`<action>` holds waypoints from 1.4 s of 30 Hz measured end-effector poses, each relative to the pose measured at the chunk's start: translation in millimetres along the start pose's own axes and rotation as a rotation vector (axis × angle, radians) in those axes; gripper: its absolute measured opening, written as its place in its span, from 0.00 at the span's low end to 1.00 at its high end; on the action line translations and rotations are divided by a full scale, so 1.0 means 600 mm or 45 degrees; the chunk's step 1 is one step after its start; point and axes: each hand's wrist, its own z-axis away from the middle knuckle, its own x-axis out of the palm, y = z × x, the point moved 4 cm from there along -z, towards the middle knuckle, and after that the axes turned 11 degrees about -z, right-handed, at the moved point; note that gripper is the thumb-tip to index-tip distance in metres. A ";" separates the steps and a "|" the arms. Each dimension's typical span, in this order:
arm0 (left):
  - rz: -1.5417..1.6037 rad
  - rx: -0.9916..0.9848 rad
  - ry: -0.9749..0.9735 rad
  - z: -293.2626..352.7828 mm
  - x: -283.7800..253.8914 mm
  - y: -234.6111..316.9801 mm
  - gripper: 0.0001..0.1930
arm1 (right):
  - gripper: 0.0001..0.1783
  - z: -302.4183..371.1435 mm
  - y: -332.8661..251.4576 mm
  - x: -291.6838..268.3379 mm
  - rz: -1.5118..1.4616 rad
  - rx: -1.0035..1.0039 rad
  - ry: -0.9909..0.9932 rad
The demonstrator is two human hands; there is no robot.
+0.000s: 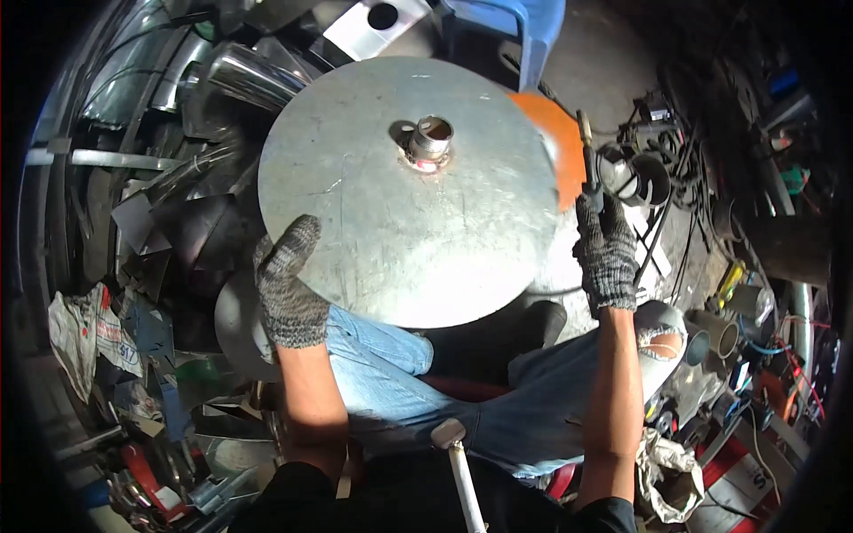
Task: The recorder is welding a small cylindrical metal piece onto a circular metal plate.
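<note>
A large round sheet-metal disc (444, 240) is tilted up over my legs. From its upper middle stands a short threaded pipe fitting (434, 138), with a red glowing spot at its base. My left hand (291, 284), in a grey knit glove, grips the disc's lower left edge, thumb on top and fingers hidden underneath. Just off the right edge of the disc, my gloved right hand (609, 253) is closed round a welding torch (587, 164), its brass-coloured tip pointing up and away from me.
A blue plastic stool (538, 35) stands beyond the disc. An orange round piece (555, 133) lies behind its right edge. Scrap metal and shiny tubes (253, 75) crowd the left. Cables (684, 178) and pipe pieces (653, 178) lie on the right.
</note>
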 end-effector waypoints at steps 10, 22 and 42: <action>-0.342 0.424 0.430 0.017 -0.127 -0.033 0.16 | 0.34 -0.006 0.105 0.032 -0.628 0.329 -0.277; 0.619 0.250 0.093 0.003 -0.116 -0.046 0.13 | 0.30 -0.018 0.212 0.116 0.913 -0.304 -0.794; -0.349 0.626 0.004 0.089 0.006 -0.024 0.08 | 0.36 0.019 -0.037 0.068 -1.409 0.505 -0.343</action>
